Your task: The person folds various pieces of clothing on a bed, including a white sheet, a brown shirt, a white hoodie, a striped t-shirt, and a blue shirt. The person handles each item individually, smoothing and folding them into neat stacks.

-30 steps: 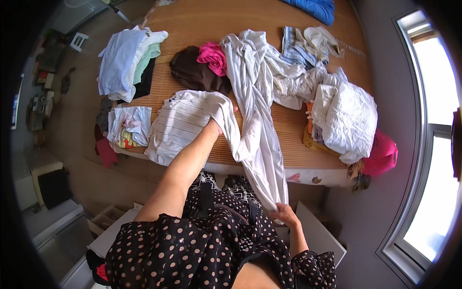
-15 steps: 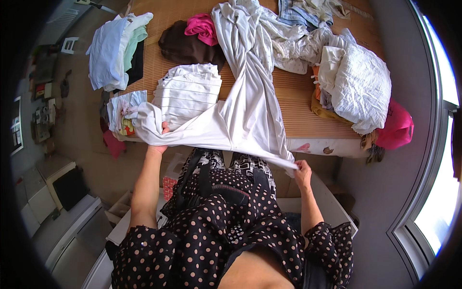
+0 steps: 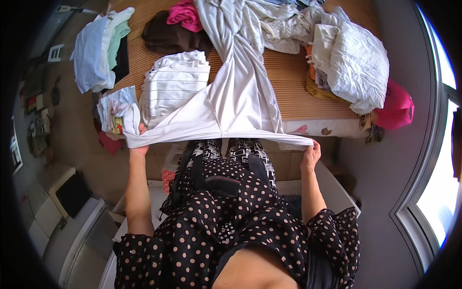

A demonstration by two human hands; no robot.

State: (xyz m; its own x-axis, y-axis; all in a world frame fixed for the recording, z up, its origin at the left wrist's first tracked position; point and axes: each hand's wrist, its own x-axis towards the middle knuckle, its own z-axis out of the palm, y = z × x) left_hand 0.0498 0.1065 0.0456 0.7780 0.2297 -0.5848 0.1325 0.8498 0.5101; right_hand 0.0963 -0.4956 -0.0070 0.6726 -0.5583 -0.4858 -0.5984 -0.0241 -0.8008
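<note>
A long white cloth [image 3: 236, 108] runs from the far side of the bed toward me, bunched and twisted farther back and fanning out wide at its near edge. My left hand [image 3: 139, 144] is closed on the left end of that edge, next to a small pile of printed clothes [image 3: 117, 108]. At the right end, my right hand [image 3: 312, 154] pinches the other corner. Between them the near edge is stretched nearly straight, just in front of the bed's edge and above my knees. White striped folded cloths [image 3: 177, 84] lie beside it on the left.
A ribbed brown mat [image 3: 291, 103] covers the bed. On it are a light-blue and green clothes pile [image 3: 91, 55], a brown cloth [image 3: 161, 36] under a pink one [image 3: 185, 17], and a white crinkled pile [image 3: 358, 72]. A bright pink item [image 3: 397, 106] sits beside the right wall.
My hands have moved apart, the left one leftward and the right one up and to the right. The cloth's near edge is now stretched wider and straighter. The whole view has shifted slightly.
</note>
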